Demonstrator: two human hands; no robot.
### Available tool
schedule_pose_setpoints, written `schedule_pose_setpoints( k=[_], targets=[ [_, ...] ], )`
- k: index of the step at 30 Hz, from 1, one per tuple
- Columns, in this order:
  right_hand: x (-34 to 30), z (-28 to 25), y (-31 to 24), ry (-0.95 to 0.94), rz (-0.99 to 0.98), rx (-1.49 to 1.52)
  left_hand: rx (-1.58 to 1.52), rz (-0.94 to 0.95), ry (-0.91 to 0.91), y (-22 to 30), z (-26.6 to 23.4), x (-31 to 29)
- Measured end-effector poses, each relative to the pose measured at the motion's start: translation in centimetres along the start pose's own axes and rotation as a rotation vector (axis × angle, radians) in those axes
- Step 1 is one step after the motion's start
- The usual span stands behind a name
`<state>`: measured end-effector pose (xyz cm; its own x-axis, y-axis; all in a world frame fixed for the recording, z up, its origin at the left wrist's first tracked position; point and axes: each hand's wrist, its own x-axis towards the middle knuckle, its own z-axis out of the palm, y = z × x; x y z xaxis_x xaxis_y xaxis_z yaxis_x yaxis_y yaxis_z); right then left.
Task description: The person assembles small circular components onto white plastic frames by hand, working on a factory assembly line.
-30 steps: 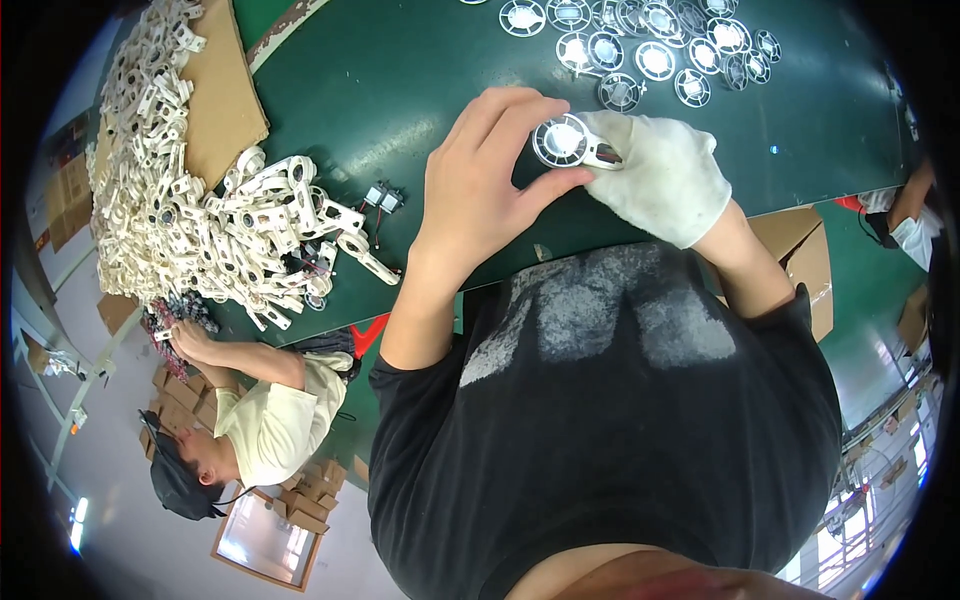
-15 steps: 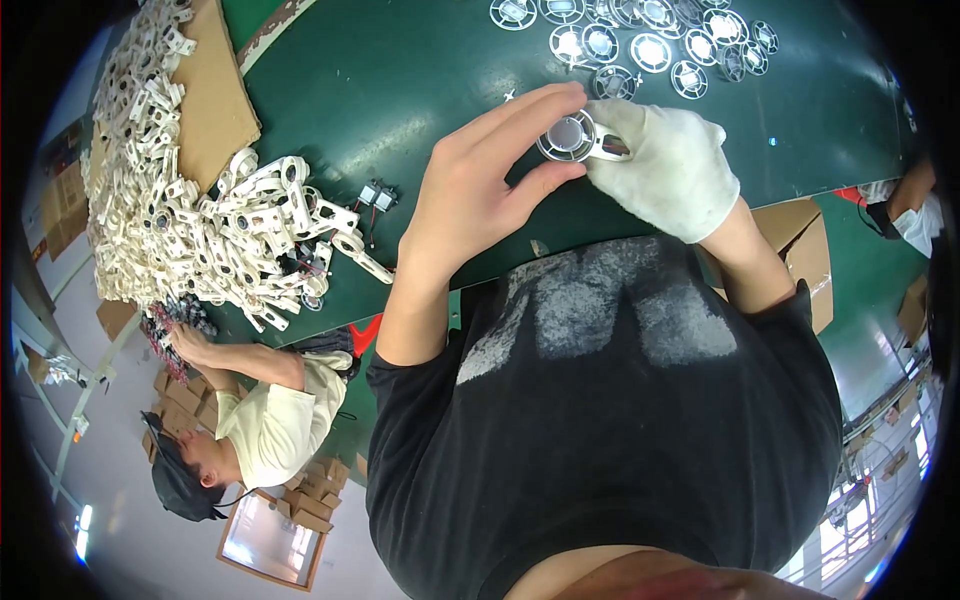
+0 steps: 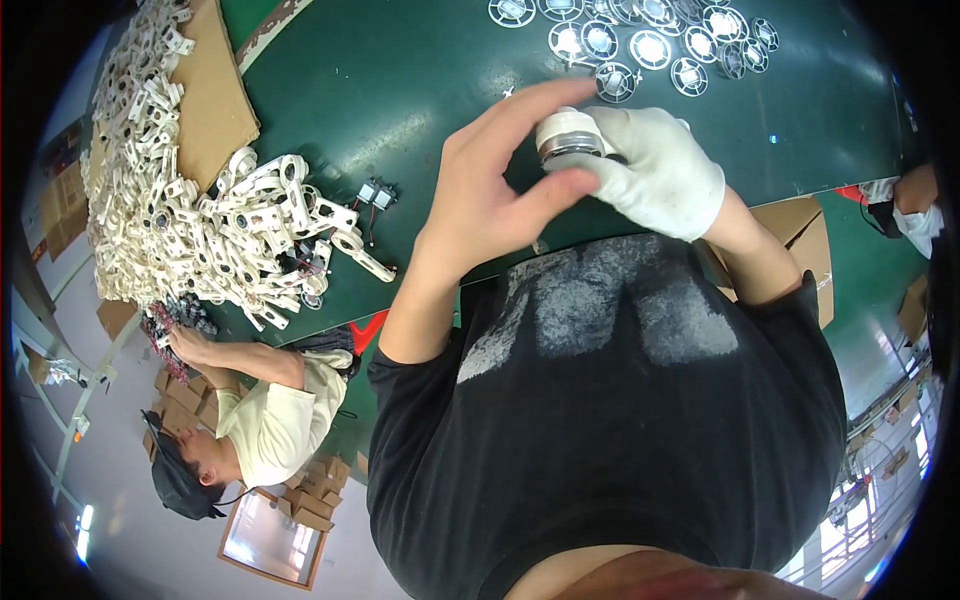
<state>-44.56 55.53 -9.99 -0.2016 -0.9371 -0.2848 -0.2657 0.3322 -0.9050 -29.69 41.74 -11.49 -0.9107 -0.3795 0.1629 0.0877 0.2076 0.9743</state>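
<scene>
Above green table, both hands' grip pinches round white part.

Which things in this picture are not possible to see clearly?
- Head view: round part, underside hidden by left hand and gloved right hand.
- Round grilles: some cut by the top edge.
- Small dark pieces: too small to identify.
</scene>
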Motion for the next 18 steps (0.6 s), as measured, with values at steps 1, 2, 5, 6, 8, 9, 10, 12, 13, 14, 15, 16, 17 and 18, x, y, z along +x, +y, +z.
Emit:
schedule_pose_setpoints(
  k=[1, 2, 5, 6, 8, 9, 10, 12, 13, 14, 15, 16, 17, 18],
  targets=[
    [-0.1, 0.0, 0.1, 0.035, -0.080, -0.164, -0.087, -0.061, 0.022, -0.4, 0.4, -0.1],
    [-0.1, 0.4, 0.1, 0.118, -0.105, -0.337, -0.254, -0.091, 0.094, -0.8, 1.1, -0.2],
    [-0.3, 1.7, 1.2, 0.298, -0.236, -0.424, -0.339, -0.084, 0.026, -1.0, 0.7, 0.0],
    [-0.5, 2.0, 1.4, 0.296, -0.240, -0.422, -0.336, -0.084, 0.029, -1.1, 0.7, 0.1],
    [0.1, 2.4, 1.9, 0.320, -0.262, -0.494, -0.170, -0.044, 0.011, -1.1, -0.3, 0.5],
    [0.0, 2.2, 1.3, 0.281, -0.169, -0.510, -0.091, -0.085, -0.047, -1.0, -0.9, 0.7],
    [0.0, 1.9, 0.2, 0.233, -0.095, -0.520, 0.003, -0.132, -0.091, -0.7, -2.0, 0.9],
    [-0.2, 1.7, -0.9, 0.201, -0.001, -0.497, 0.142, -0.238, -0.100, -0.4, -4.3, 2.0],
    [-0.4, 1.8, -1.1, 0.248, -0.026, -0.452, 0.175, -0.274, -0.081, -1.3, -5.9, 2.7],
    [-0.5, 1.5, -0.9, 0.167, 0.063, -0.408, 0.049, -0.270, 0.058, -2.8, -7.8, 3.2],
    [-0.7, 1.7, -0.3, 0.219, 0.026, -0.361, 0.078, -0.363, 0.175, -3.0, -9.8, 4.4],
    [-0.7, 1.9, -0.9, 0.212, -0.014, -0.357, 0.124, -0.346, 0.189, -4.2, -14.4, 4.4],
    [-0.5, 2.0, -0.6, 0.226, -0.009, -0.361, 0.013, -0.236, 0.383, -2.9, -14.8, 5.5],
    [-0.5, 2.3, 0.0, 0.219, -0.047, -0.354, 0.080, -0.187, 0.610, -2.5, -15.5, 5.8]
  ],
)
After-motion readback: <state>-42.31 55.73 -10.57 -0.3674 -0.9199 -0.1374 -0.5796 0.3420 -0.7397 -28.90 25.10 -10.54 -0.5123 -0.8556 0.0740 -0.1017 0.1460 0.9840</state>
